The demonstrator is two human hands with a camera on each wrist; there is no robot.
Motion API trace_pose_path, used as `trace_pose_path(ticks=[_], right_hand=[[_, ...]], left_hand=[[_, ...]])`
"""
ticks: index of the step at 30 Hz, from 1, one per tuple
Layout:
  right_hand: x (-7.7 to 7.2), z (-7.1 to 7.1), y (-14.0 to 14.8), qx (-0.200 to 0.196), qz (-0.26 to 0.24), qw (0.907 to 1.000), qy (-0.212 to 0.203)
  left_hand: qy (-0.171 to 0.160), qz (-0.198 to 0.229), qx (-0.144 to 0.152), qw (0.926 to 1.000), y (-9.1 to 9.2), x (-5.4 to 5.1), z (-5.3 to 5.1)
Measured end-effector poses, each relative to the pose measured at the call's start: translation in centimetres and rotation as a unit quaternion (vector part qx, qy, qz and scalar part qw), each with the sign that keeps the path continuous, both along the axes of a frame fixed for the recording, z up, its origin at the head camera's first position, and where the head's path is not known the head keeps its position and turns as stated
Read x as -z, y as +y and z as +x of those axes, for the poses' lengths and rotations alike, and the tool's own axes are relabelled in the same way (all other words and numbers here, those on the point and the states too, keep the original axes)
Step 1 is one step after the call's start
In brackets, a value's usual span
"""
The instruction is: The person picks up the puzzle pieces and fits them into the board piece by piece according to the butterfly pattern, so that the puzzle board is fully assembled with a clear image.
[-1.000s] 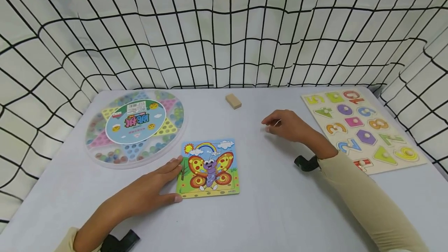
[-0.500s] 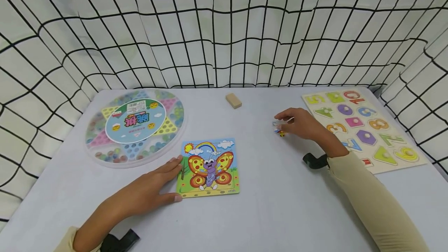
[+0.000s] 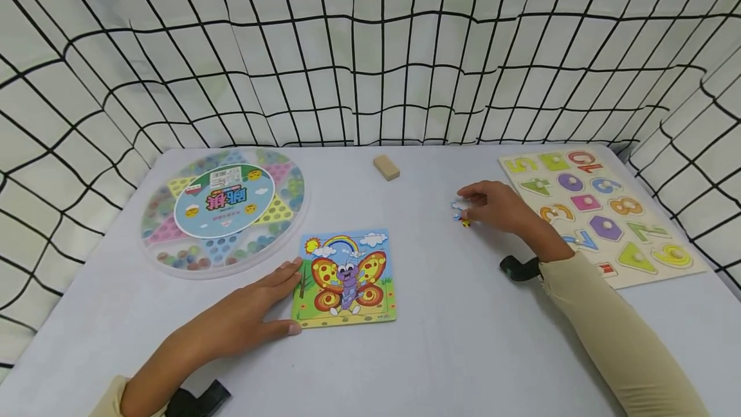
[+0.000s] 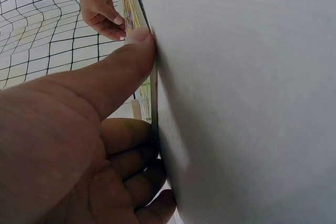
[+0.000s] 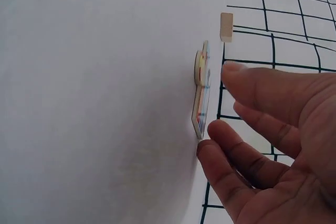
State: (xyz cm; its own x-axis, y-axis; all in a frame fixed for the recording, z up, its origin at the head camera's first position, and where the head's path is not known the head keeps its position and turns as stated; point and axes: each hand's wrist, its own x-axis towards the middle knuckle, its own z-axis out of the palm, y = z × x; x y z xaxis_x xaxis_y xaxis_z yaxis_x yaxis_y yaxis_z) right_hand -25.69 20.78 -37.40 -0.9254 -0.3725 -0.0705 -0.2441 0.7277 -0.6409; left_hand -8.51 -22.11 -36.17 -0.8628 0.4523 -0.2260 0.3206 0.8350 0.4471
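Note:
A square butterfly picture puzzle (image 3: 347, 278) lies flat at the middle of the table. My left hand (image 3: 243, 320) rests along its left side, fingertips at the edge and thumb at the near left corner. In the left wrist view, the thumb (image 4: 123, 69) touches the board's rim. To the right, a small colourful puzzle piece (image 3: 457, 206) lies on the cloth, partly covered by my right hand (image 3: 498, 206). The right wrist view shows the piece (image 5: 200, 69) flat on the table, with the thumb and fingers spread apart beside it, holding nothing.
A round, clear-lidded marble board game (image 3: 226, 211) sits at the back left. A wooden number-and-shape peg board (image 3: 602, 217) lies at the right. One plain wooden block (image 3: 386, 167) is near the back edge. Black netting (image 3: 370, 50) surrounds the table's back and sides.
My right hand has drawn back a little to the right, and the small puzzle piece now shows on the cloth, let go. The left hand and butterfly puzzle have stayed put.

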Motion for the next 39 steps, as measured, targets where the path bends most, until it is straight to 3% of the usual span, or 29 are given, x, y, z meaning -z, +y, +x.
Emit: trace_pose_path(ticks=[24,32,39], right_hand=[[0.4,0.3,-0.7,-0.011,0.023,0.9995,0.018],[-0.5,0.5,-0.3,-0.01,0.038,0.9992,0.001],[-0.9,0.5,-0.1,-0.021,0.034,0.9992,0.01]], left_hand=[[0.005,0.004,0.003,1.0,-0.1,0.1,0.0],[0.001,0.0,-0.002,1.0,-0.1,0.1,-0.1],[0.003,0.001,0.0,1.0,-0.1,0.1,0.0]])
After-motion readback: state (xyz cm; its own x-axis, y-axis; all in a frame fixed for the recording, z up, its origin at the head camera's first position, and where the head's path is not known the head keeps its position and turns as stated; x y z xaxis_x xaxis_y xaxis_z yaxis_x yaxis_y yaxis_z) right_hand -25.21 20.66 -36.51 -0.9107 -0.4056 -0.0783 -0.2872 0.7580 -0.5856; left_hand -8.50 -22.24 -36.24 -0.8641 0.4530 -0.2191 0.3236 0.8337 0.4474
